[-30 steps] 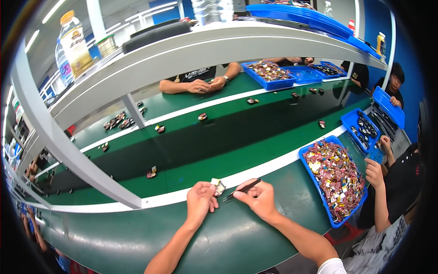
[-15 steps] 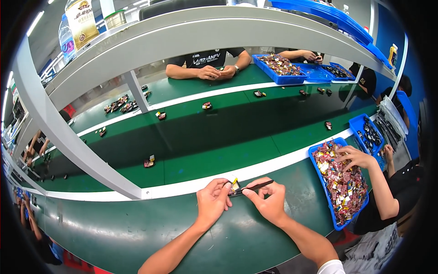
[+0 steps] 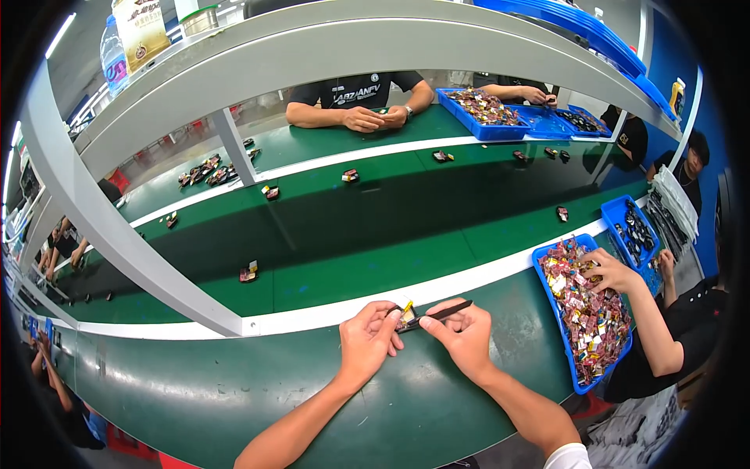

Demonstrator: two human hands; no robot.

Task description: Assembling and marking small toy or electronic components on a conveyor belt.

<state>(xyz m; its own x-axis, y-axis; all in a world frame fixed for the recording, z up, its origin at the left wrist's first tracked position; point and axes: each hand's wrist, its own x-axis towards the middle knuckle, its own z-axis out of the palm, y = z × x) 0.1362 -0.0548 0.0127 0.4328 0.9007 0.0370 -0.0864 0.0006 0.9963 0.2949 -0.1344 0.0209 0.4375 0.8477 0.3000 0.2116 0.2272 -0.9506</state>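
Observation:
My left hand [image 3: 364, 338] pinches a small black-framed part [image 3: 407, 317] with a pale face and a yellow tab sticking up. The part is held just above the near edge of the green work surface. My right hand [image 3: 464, 338] is closed around a slim black stick-like tool [image 3: 451, 309]. Its left end meets the part beside my left fingertips, while the other end points up and right. My fingers hide much of the part, so the exact contact cannot be made out.
Beyond a white rail [image 3: 312, 316], a green belt [image 3: 344, 270] carries scattered small parts. On the right stands a blue tray [image 3: 539, 270] heaped with small reddish pieces, a co-worker's hand [image 3: 615, 273] in it. A grey frame post [image 3: 141, 227] rises at left. Co-workers sit opposite.
The parts on the belt have shifted slightly left. My hands stay in nearly the same place, with the tool still against the part. The co-worker's fingers at the tray have curled more.

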